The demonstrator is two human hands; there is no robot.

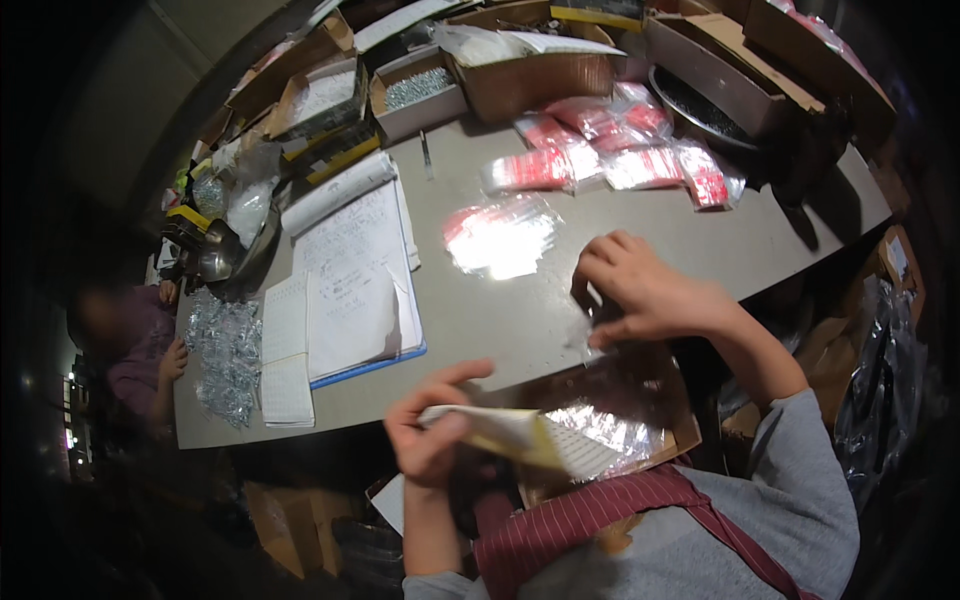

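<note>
My left hand [424,440] is near the table's front edge, with a folded sheaf of paper [505,432] between thumb and fingers. The sheaf has a yellowish edge and a printed side, and is blurred by motion. Over the table's front right, my right hand [650,285] has its fingers curled toward the thumb. Something small and pale, perhaps clear plastic, shows at its fingertips, too blurred to name. Beyond it lies a pile of shiny clear packets [500,237] with red parts. Below both hands, an open cardboard box [685,425] holds shiny plastic bags.
More red-and-clear packets [640,168] lie farther back. A blue clipboard [370,370] with papers, an open notebook [287,350] and bags of metal parts [225,360] are at left. A pen [426,155] lies before boxes of hardware [418,92]. Another person [135,345] sits at far left.
</note>
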